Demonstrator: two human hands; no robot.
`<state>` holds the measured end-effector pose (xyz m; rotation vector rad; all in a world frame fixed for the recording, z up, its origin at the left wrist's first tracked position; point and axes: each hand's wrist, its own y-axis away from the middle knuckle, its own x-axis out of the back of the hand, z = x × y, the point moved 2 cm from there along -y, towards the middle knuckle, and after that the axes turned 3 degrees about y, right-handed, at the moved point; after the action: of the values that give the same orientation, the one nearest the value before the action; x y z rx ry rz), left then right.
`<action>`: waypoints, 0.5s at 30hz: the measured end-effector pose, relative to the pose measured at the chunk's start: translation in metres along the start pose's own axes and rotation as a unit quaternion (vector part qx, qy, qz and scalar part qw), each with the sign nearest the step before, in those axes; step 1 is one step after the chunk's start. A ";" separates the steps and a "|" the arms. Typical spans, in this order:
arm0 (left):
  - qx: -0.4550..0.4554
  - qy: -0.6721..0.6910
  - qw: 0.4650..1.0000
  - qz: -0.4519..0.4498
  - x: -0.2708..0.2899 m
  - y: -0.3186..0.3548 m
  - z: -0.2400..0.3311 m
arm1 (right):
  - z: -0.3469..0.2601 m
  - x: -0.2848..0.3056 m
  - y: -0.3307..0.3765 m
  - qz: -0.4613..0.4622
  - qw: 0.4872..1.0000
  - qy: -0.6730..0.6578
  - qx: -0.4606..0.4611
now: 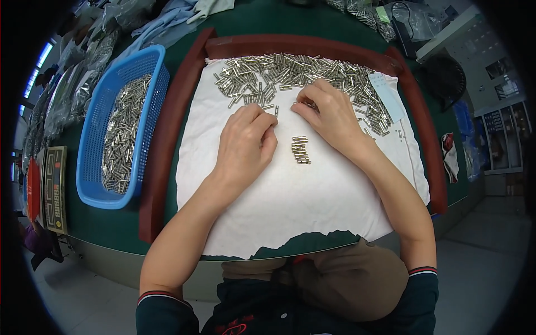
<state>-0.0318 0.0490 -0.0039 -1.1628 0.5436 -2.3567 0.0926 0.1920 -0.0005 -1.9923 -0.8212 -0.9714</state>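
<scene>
- Left hand [245, 146]: centre of frame, palm down on the white cloth [290, 206]; fingers curled in, tips pressed together near a single metal pin [276, 110] at the lower edge of the pile. Whether a pin is actually pinched: cannot tell, fingertips hidden under the knuckles.
- Right hand [329, 114]: just right of centre, slightly higher in frame; thumb and forefinger drawn together at the pile's lower edge, on or beside a pin. Contact too small to confirm; grip state cannot be told.
- Loose pile of pins [290, 75]: small silver metal pieces, scattered in a broad band across the upper part of the cloth, from upper centre-left to the right side, trailing down twd. the right edge.
- Sorted row of pins [300, 149]: a short stack laid parallel, centre of frame, between the two hands, below the pile and apart from it.
- Cloth: white, spread over the centre of the table, lower edge hanging twd. the person's lap.
- Red-brown frame [167, 128]: raised border round the cloth on the left, top and right sides.
- Blue basket [92, 128]: left of frame, just outside the border; plastic mesh, part-filled w/ similar silver pins.
- Green table [106, 223]: under everything; clear bags of parts in the upper left and upper right corners.
- Pale label card [388, 95]: right side, lying on the cloth's edge beside the pile.
</scene>
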 end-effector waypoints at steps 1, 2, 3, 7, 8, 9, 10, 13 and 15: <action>0.000 0.001 1.000 0.000 0.000 0.000 0.001 | -0.002 0.003 0.002 0.000 1.000 0.001 0.000; 0.003 0.004 1.000 0.003 0.000 0.000 0.001 | -0.005 0.008 0.003 -0.003 1.000 -0.017 0.003; 0.006 0.007 1.000 0.005 0.001 0.001 0.001 | -0.007 0.011 0.003 -0.005 0.999 -0.034 0.007; 0.011 0.020 1.000 0.000 -0.001 0.000 0.000 | -0.005 0.015 0.005 -0.010 1.000 -0.029 0.005; 0.013 0.024 1.000 0.001 -0.002 0.000 0.000 | -0.004 0.013 0.005 -0.015 0.999 -0.037 0.014; 0.014 0.028 1.000 0.002 -0.003 -0.001 0.000 | -0.004 0.011 0.004 -0.021 0.999 -0.045 0.022; 0.012 0.028 1.000 0.000 -0.004 -0.001 0.000 | -0.003 0.011 0.003 -0.020 0.999 -0.046 0.021; 0.008 0.020 1.000 -0.005 -0.004 -0.002 0.000 | -0.004 0.010 0.002 -0.047 0.995 -0.075 0.043; -0.018 -0.003 1.000 -0.013 -0.005 -0.004 0.004 | -0.007 0.012 0.004 -0.069 0.990 -0.109 0.051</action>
<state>-0.0265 0.0545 -0.0032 -1.1996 0.5741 -2.3747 0.0995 0.1860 0.0109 -1.9967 -1.1185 -0.7804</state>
